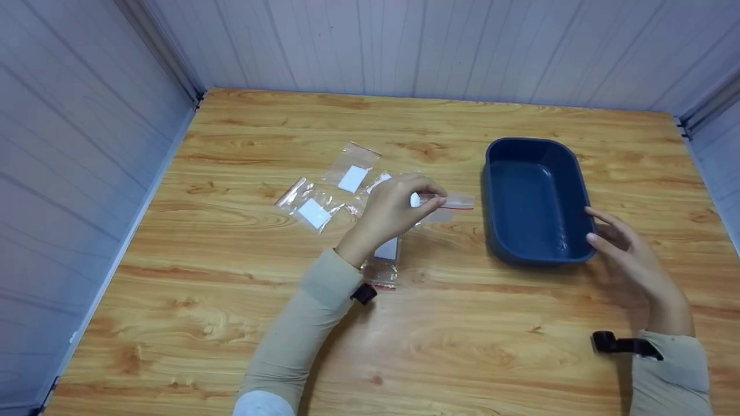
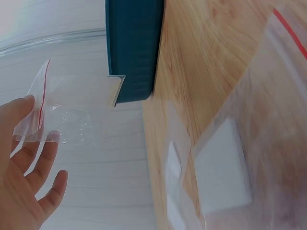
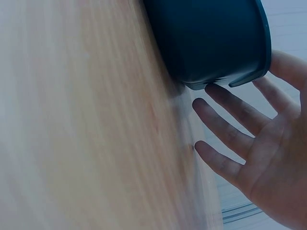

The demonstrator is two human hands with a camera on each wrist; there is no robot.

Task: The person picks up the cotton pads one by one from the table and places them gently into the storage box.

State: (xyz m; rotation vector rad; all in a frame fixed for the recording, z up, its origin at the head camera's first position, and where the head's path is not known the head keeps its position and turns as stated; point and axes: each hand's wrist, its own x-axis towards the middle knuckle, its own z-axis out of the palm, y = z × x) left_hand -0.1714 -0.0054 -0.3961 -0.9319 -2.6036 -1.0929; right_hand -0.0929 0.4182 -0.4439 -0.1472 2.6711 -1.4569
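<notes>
In the head view, the left hand [image 1: 396, 202] is pinching a clear zip bag [image 1: 444, 214] between thumb and fingers, holding it over the bench [image 1: 491, 335] and left of a dark blue bin [image 1: 529, 202]. The bin is standing toward the bench's far right corner, and the right hand [image 1: 630, 254] is touching its right rim with index finger and thumb. Several zip bags with white inserts are lying left of the bin: a far bag [image 1: 354, 164] is sitting nearest the far edge, a left bag [image 1: 309, 205] is lying closest to the left edge, a partly hidden bag [image 1: 378, 182] is showing beyond the left hand, and a near bag [image 1: 381, 268] is pointing its red seal at the near edge.

In the left wrist view, the left thumb and fingers are gripping the held bag near its red seal, while the remaining fingers are spreading apart. The bag is overlapping the bin's wall here; whether they are touching, one cannot tell.

In the right wrist view, the right hand is spreading its fingers at the bin, the lowest two fingertips standing off its wall.
</notes>
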